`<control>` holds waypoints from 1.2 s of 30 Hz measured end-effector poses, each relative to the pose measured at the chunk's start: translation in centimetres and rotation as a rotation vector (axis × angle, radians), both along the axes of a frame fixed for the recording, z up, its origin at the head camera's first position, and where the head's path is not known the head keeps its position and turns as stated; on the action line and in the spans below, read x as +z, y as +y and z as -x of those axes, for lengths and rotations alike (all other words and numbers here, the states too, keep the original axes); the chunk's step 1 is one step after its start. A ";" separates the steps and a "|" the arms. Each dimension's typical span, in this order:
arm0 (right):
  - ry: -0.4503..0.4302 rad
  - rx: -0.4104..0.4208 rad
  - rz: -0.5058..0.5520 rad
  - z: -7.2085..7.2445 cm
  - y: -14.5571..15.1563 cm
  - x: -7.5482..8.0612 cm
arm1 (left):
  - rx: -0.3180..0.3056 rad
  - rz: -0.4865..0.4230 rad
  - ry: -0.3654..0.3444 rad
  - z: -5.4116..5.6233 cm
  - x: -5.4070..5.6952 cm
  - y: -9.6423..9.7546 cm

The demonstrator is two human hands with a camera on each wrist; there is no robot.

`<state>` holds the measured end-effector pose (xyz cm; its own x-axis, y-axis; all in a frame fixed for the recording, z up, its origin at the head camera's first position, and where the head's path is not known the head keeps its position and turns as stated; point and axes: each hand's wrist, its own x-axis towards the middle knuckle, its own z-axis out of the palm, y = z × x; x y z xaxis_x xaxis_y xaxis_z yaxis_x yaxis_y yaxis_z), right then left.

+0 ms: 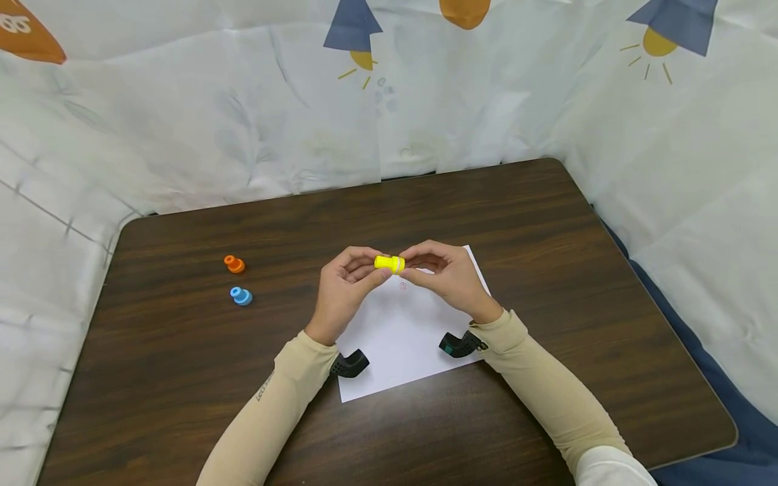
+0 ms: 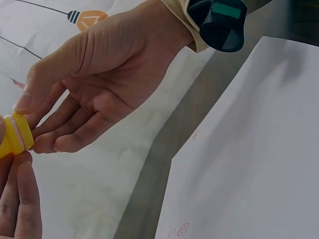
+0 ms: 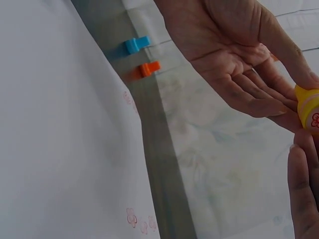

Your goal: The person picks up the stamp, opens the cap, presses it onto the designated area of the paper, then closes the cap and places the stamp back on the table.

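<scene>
Both hands meet over the sheet of paper, with a small yellow stamp (image 1: 389,264) lying sideways between their fingertips. My left hand (image 1: 346,287) pinches the narrower handle end between thumb and fingers. At the wider end, my right hand (image 1: 446,273) grips the stamp with thumb and forefinger. A pale band circles that wide end, as the left wrist view shows. In the right wrist view, a red flower mark (image 3: 315,120) shows on the stamp's end face. Small red flower prints (image 3: 131,217) mark the white paper (image 1: 401,344) below.
An orange stamp (image 1: 234,264) and a blue stamp (image 1: 241,295) stand on the left part of the dark wooden table (image 1: 170,378). White patterned cloth (image 1: 462,108) hangs along the table's back and sides.
</scene>
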<state>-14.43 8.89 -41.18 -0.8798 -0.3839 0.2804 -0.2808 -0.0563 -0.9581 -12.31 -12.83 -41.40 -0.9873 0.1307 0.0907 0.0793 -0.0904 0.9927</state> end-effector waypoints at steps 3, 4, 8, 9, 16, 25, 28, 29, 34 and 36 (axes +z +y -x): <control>0.000 0.003 0.002 0.0 0.0 0.0 | -0.005 -0.001 -0.006 0.0 0.0 0.0; 0.002 0.003 0.002 0.0 0.0 0.0 | -0.006 0.000 -0.008 0.0 0.0 0.0; 0.002 0.005 0.004 -0.1 0.0 0.0 | -0.010 0.007 -0.013 -0.1 0.0 0.0; 0.003 0.003 0.003 -0.1 0.0 0.0 | -0.011 0.007 -0.012 -0.2 0.0 0.0; 0.000 -0.007 -0.003 -0.1 0.0 0.1 | -0.018 0.010 -0.012 -0.2 0.0 0.1; -0.015 -0.007 -0.014 -0.1 0.0 0.1 | -0.017 0.021 -0.004 -0.1 0.1 0.2; -0.021 0.001 -0.006 -0.1 0.0 0.1 | -0.015 0.018 -0.002 -0.1 0.1 0.2; -0.021 0.003 -0.004 -0.1 0.0 0.1 | -0.015 0.016 -0.002 -0.1 0.1 0.2; -0.019 0.006 -0.011 -0.1 0.0 0.1 | -0.010 0.020 0.005 -0.2 0.2 0.2; -0.018 0.006 -0.022 -0.1 0.0 0.1 | -0.008 0.024 0.012 -0.2 0.3 0.1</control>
